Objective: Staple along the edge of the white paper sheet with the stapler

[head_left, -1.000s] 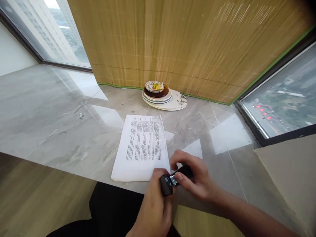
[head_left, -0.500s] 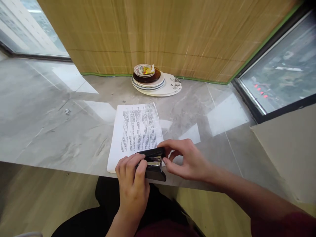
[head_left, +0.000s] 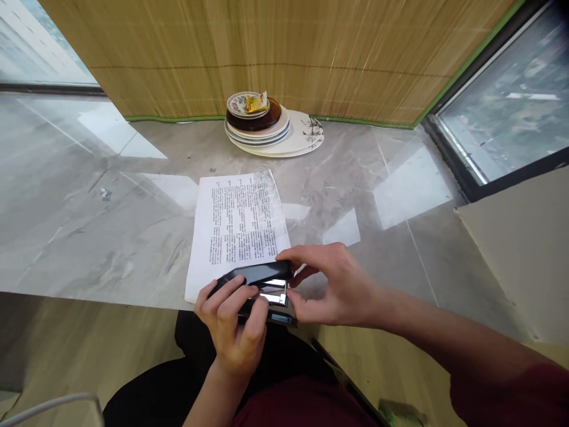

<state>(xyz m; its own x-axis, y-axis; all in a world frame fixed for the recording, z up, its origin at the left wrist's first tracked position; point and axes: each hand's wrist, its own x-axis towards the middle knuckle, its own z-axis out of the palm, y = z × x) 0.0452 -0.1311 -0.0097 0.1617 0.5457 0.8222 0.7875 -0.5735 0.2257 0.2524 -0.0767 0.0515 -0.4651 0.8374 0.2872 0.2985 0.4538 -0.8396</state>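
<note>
A black stapler (head_left: 260,273) lies over the lower edge of a printed sheet of paper (head_left: 235,219), at the near edge of the grey counter. Its top part is raised, and the shiny metal inside shows. Wrapped round its left end are the fingers of my left hand (head_left: 235,320). At the other end, my right hand (head_left: 338,284) pinches the stapler, index finger on the top part and thumb by the metal front. Part of the stapler's base is hidden behind my left fingers.
On the marble-patterned counter (head_left: 146,237), a stack of plates (head_left: 258,133) with a small yellow packet (head_left: 256,104) on top stands at the back. Behind hangs a bamboo blind (head_left: 275,47). A crumpled scrap (head_left: 105,194) lies at left. The window frame (head_left: 471,172) is at right.
The stapler has been tilted, so more of its glossy top and metal inside shows. Both hands keep hold of it. The whole view has shifted slightly.
</note>
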